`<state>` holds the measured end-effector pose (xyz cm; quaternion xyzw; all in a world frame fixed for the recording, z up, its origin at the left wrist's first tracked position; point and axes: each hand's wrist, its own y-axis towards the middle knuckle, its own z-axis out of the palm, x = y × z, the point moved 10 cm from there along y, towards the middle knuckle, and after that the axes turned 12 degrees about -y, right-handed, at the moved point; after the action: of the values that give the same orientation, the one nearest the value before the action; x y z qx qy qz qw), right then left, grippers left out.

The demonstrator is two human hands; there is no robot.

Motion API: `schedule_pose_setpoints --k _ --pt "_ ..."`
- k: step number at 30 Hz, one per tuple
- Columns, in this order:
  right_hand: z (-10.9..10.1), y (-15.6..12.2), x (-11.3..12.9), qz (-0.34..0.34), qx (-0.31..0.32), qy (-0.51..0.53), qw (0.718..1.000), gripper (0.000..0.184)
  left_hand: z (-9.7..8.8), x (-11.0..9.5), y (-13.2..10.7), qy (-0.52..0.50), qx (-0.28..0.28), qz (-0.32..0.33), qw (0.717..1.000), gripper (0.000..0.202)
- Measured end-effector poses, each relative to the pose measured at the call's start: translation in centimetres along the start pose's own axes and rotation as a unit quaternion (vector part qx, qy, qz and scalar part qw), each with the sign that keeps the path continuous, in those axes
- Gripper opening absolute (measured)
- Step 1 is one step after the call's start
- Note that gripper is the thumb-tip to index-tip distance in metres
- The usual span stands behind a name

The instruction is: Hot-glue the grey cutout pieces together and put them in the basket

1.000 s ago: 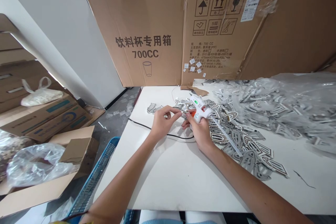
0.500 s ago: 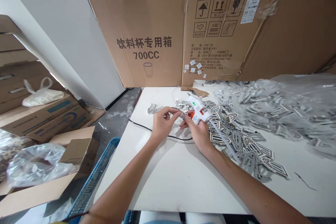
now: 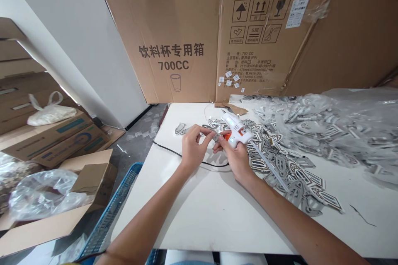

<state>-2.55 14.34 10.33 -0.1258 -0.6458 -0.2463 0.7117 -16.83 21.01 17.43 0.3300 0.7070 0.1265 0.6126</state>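
My right hand (image 3: pixel 235 153) is closed round a white glue gun (image 3: pixel 234 126), whose nozzle points up and away to the left; a clear glue stick (image 3: pixel 269 167) trails from its back end. Between the thumb and fingers of my left hand (image 3: pixel 194 143) is a small grey flat piece (image 3: pixel 214 133), partly hidden by the fingers. The fingertips of my right hand also meet this piece. Just beyond and to the right lies a heap of grey and white cut-out pieces (image 3: pixel 281 165). A few similar pieces (image 3: pixel 180 128) lie left of my left hand.
A black cord (image 3: pixel 169 149) crosses the white table (image 3: pixel 192 215). Tall cardboard (image 3: pixel 174 20) stands along the back edge. Clear plastic bags (image 3: pixel 351 120) of pieces fill the right rear. A blue basket (image 3: pixel 105 219) and open carton (image 3: pixel 56 219) stand at the left.
The grey piece is turned slightly between my fingers. The glue gun has shifted only a little, and both hands stay in nearly the same place.
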Motion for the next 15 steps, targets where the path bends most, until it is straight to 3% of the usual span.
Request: schedule_pose_setpoints --k 10,13,15 --pt "0.3 0.2 0.2 -0.006 0.006 0.018 1.0 0.042 -0.4 -1.1 -0.1 0.031 -0.032 0.081 0.996 0.004" --pt "0.2 0.2 0.2 -0.004 0.004 0.007 1.0 0.042 -0.1 0.1 0.2 0.001 -0.009 0.043 0.999 0.026" --pt "0.3 0.1 0.3 -0.006 0.009 -0.002 1.0 0.041 0.2 1.6 0.5 -0.041 0.018 -0.015 0.999 0.03"
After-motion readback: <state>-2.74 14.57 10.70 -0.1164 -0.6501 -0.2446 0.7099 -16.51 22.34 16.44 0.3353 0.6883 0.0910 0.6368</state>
